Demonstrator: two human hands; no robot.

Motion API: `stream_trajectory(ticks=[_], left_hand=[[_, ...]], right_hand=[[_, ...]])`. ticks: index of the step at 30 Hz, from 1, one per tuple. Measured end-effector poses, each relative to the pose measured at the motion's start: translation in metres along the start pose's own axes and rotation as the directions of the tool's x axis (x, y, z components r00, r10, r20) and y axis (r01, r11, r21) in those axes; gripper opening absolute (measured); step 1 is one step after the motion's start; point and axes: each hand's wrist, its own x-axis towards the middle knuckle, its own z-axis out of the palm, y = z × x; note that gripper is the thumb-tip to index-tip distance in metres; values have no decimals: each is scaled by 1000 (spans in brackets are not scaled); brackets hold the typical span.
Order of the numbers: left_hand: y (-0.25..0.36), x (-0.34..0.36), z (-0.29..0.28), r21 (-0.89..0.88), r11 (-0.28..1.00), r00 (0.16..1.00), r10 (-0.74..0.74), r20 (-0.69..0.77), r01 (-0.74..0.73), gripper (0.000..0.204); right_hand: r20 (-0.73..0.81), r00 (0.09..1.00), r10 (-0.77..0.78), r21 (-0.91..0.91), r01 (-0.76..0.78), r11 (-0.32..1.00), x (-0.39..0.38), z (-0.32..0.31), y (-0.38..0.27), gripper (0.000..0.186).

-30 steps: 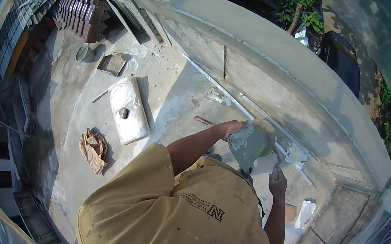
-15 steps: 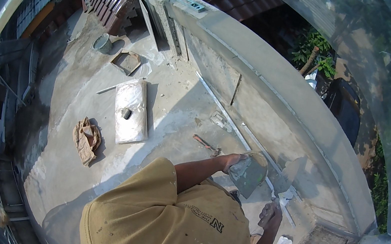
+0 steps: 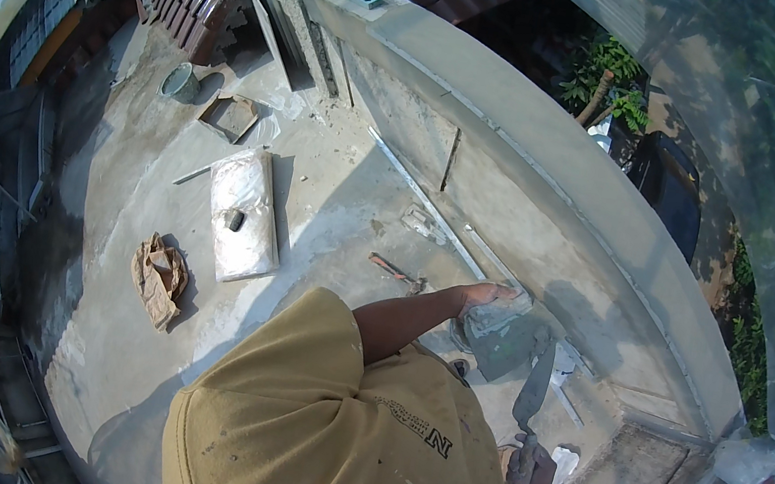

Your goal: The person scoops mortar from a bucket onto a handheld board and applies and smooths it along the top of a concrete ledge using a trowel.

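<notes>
My left hand reaches forward with its fingers closed on the upper edge of a grey-green, mortar-smeared piece, which looks like a board or a hawk; its full shape is partly hidden. Closer to my body, my right hand is wrapped round the handle of a trowel. The trowel's long grey blade points away from me, just right of the grey-green piece. Mortar coats the handle and blade.
A low plastered wall curves along the right, with metal bars at its foot. A red-handled tool, a plastic-wrapped slab, a crumpled paper bag, a cardboard box and a bucket stand or lie left of it.
My right hand has drawn back toward me, and the trowel blade now shows at full length. My left hand has shifted forward, tilting the grey-green piece. The whole view has shifted slightly.
</notes>
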Motion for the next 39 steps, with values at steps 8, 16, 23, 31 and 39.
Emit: stream_trajectory(ticks=[8,16,23,31,39], left_hand=[[-1,-26,17,-62,997,998,31,-58,-34,49],[-31,-22,46,-319,942,991,76,-110,-107,51],[1,-39,19,-341,890,928,192,-321,-302,47],[20,-68,6,-20,972,881,205,-427,-236,50],[-22,-66,-5,117,993,882,55,-468,0,48]], right_hand=[[-314,744,-589,-646,288,707,52,54,-7,52],[-324,673,-665,-879,46,475,129,27,62,53],[-218,783,-582,-955,-48,293,25,4,55,58],[-55,938,-343,-998,-61,-8,58,65,-2,46],[3,787,-617,-984,111,137,188,-77,60,46]])
